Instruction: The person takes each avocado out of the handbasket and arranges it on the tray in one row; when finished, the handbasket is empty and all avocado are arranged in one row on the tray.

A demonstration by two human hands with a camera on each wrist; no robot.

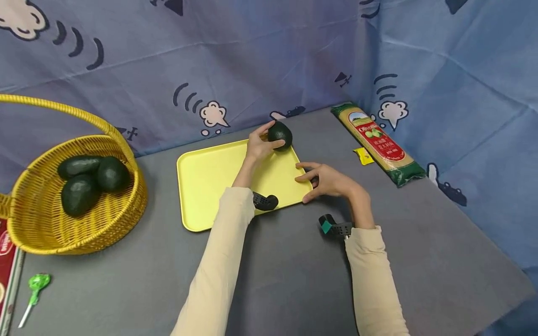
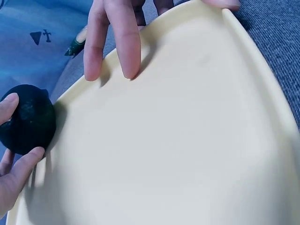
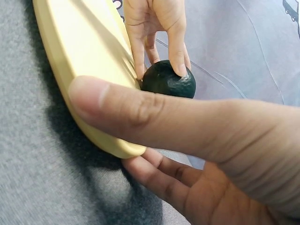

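A dark green avocado (image 1: 280, 136) is at the far right corner of a yellow rectangular tray (image 1: 210, 182). My left hand (image 1: 259, 145) holds this avocado between thumb and fingers, seen also in the right wrist view, where the avocado (image 3: 168, 80) shows beneath the fingers. At the tray's near right corner, my right hand (image 1: 327, 179) grips the rim. Two of its fingers (image 2: 123, 42) reach over the inside of the tray in the left wrist view, while the thumb (image 3: 108, 96) lies along the front rim. Other right fingertips touch the corner from outside and below.
On the left stands a yellow wicker basket (image 1: 140, 193) with several avocados (image 1: 80, 195). A green lollipop (image 1: 38, 282) and a red package (image 1: 5, 261) lie nearby. Back right are a pasta bag (image 1: 378, 142) and a small yellow packet (image 1: 364, 156). Patterned blue cloth hangs behind.
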